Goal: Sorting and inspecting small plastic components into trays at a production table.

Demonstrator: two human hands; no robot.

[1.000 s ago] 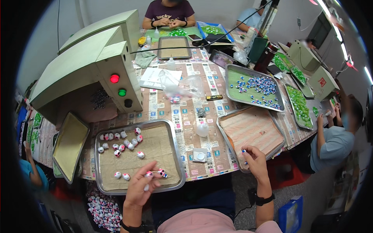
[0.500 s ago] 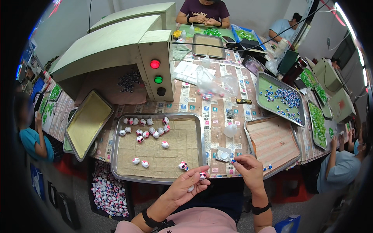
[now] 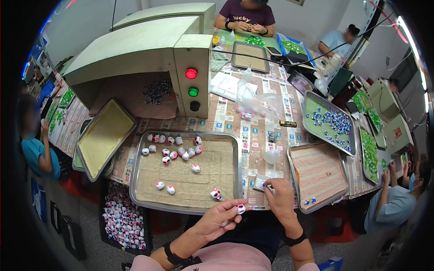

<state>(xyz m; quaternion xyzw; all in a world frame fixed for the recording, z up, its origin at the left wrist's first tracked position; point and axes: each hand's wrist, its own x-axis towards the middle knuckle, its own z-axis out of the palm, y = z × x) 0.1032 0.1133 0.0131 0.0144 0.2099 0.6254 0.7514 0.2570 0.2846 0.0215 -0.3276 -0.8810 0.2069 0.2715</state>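
- Left hand (image 3: 221, 220), bottom center of the frame: the fingers are curled and partly closed, with a white-and-pink figurine head (image 3: 241, 208) held at the fingertips and a second white piece (image 3: 224, 222) tucked lower in the grasp.
- Right hand (image 3: 281, 198), right of bottom center: thumb and forefinger are pinched nearly together at the small white dish (image 3: 261, 182), apparently on a small blue piece (image 3: 264, 184), mostly hidden.
- Likely hazards: the tucked piece could slip if the left fingers loosen around the outer head; the blue piece could drop or smear against the dish, since so narrow a pinch gives little hold.
- Pose: both forearms rise from the lower edge; the left slants up and rightward, palm turned inward, while the right leans up and leftward, wrist bent and fingertips downward. The hands are near each other, not touching.
- Surroundings: loose heads (image 3: 195, 168) lie in the metal tray (image 3: 238, 167) left of center; a blue-bodied figurine (image 3: 216, 194) occupies its lower right corner; a squeeze bottle (image 3: 271, 156) stands above the dish.
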